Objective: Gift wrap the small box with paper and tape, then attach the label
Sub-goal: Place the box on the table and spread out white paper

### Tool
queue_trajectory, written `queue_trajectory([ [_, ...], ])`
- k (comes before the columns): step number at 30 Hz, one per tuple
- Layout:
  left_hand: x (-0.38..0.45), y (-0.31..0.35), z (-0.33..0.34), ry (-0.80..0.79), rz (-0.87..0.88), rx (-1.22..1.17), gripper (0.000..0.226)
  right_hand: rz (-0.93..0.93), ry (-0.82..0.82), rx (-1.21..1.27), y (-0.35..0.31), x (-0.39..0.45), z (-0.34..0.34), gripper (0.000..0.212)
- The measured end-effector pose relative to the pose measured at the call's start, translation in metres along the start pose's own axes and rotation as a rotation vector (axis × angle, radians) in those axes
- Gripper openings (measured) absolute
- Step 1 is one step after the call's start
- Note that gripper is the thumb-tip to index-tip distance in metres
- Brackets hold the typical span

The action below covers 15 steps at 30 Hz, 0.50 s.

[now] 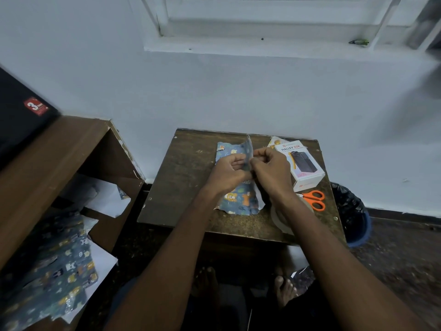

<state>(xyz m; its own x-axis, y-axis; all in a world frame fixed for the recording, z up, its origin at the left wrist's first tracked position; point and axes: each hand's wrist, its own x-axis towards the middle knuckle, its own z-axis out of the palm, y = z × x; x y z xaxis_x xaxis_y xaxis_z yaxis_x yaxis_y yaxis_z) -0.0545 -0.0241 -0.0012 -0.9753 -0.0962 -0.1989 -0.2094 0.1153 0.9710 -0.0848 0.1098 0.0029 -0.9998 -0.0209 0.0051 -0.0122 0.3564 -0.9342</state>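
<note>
A sheet of blue cartoon-print wrapping paper (241, 199) lies on the small dark wooden table (181, 177). Part of it is folded upright along the middle. My left hand (229, 170) and my right hand (269, 168) meet over the sheet, and both pinch that raised fold between fingers and thumb. The small white box (300, 163), printed "HALLEY 20K", stands just right of my right hand, bare of paper. A roll of clear tape (279, 218) sits near the table's front right, partly hidden by my right forearm.
Orange-handled scissors (315, 199) lie by the box. A yellow-white label or scrap (274, 140) peeks from behind the box. A brown shelf unit (47, 163) on the left holds more wrapping paper (55, 271). A blue bin with a black liner (353, 213) stands right of the table.
</note>
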Motion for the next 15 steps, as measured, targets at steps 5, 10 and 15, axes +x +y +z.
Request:
queue_trajectory([
  [5,0.0012,-0.0022,-0.0027,-0.004,-0.025,-0.016,0.069,0.072,-0.019,0.083,-0.0001,0.0010,-0.0045,0.023],
  [10,0.0019,-0.0034,-0.0054,-0.008,-0.053,-0.035,0.069,0.063,-0.065,0.117,0.0057,0.0036,-0.0047,0.021],
  [15,0.0032,-0.0007,-0.0091,-0.033,-0.112,-0.075,0.060,0.050,-0.085,0.117,0.0031,0.0019,-0.0065,0.028],
])
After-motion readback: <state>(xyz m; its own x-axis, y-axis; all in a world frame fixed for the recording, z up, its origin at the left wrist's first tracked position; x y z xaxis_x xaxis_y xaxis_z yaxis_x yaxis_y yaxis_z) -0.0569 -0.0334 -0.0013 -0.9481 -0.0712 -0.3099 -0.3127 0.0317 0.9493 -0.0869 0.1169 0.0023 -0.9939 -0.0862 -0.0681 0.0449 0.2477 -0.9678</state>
